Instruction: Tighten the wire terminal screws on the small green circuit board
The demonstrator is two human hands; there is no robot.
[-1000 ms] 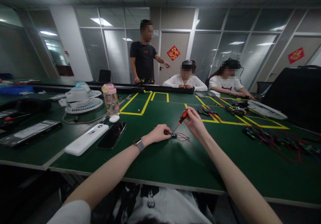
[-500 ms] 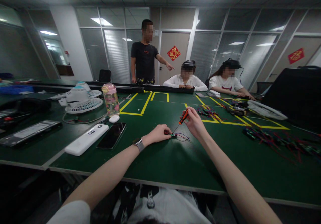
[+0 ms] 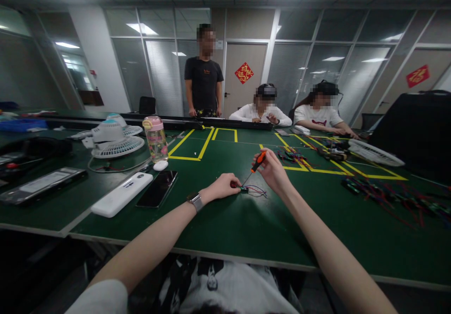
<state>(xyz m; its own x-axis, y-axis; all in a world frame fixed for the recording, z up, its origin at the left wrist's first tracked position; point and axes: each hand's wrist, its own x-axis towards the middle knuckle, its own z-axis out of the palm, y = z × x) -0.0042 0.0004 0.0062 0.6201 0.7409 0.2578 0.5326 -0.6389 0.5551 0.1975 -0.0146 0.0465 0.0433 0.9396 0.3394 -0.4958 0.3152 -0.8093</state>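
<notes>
My right hand is closed round the orange and black handle of a screwdriver. Its thin shaft slants down and left to a small green circuit board on the table. With its fingers pinched, my left hand holds that board at its left end. Thin red and dark wires loop out from the board's right side over the tabletop. The exact spot where the screwdriver tip meets the board is too small to make out.
Left of my hands lie a black phone, a white power bank and a pink-lidded bottle. White fans stand beyond. Wired boards lie in piles at the right. Three people are across the green table.
The standing person's pointing arm has come down to their side. One seated person has raised a hand. My right hand and the screwdriver have shifted very slightly; my left hand stays put.
</notes>
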